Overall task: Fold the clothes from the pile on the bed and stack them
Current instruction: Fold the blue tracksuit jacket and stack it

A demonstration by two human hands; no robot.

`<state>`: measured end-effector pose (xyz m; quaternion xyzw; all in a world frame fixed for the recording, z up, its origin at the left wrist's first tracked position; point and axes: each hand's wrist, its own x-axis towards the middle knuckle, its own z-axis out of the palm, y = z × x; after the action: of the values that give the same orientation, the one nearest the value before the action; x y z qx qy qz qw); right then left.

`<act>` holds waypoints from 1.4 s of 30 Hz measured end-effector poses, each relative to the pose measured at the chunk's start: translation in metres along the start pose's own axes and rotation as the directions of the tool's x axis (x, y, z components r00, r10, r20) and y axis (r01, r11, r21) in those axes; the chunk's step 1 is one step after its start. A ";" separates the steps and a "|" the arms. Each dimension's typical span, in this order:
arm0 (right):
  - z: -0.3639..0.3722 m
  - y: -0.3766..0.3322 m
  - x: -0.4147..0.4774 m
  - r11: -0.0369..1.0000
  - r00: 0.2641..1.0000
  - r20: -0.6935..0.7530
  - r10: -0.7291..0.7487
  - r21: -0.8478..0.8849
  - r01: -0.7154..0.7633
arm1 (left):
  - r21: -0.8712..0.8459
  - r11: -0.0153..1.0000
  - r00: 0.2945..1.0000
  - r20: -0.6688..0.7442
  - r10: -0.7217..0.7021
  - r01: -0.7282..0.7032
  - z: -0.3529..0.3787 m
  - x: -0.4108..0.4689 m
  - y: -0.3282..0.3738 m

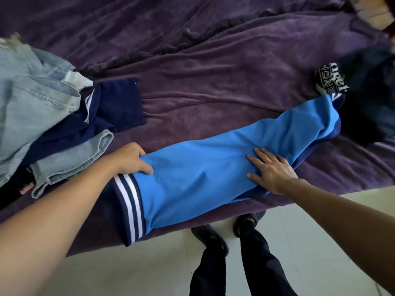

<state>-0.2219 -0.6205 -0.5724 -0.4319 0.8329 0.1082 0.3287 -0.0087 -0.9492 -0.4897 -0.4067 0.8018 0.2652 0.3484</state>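
Note:
A bright blue garment (203, 174) with a navy and white striped band lies stretched across the near edge of the purple bed (213, 71). My left hand (132, 159) grips its left end near the striped band, thumb on top and fingers tucked under the fabric. My right hand (271, 169) lies flat on the garment's right half, fingers spread and pressing it down. A heap of light denim jeans (32, 99) and a navy striped top (113, 107) sits at the left. Dark clothes (367, 99) with a black and white lettered band lie at the right.
The purple blanket is wrinkled across the middle and back of the bed. Pale floor tiles (149, 270) show below the bed's near edge, with my legs and dark shoes (235, 242) standing close to it.

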 end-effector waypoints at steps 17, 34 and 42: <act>-0.069 0.116 0.036 0.115 0.541 0.081 0.837 0.941 -0.319 | 0.514 0.857 1.000 0.021 0.022 -0.029 0.091 0.025 0.101; 0.002 -0.106 -0.008 0.971 0.970 -0.049 -0.237 -0.047 0.235 | 0.080 0.979 0.824 -0.554 -0.114 0.189 0.082 -0.018 -0.033; -0.053 -0.049 0.013 0.830 0.836 -0.405 0.369 0.549 -0.101 | 0.168 0.936 0.683 -0.646 0.341 -0.308 0.114 -0.021 0.017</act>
<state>-0.2125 -0.6830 -0.5357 -0.2333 0.9353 -0.1871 0.1893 0.0250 -0.8499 -0.5410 -0.3177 0.9376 0.1414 -0.0038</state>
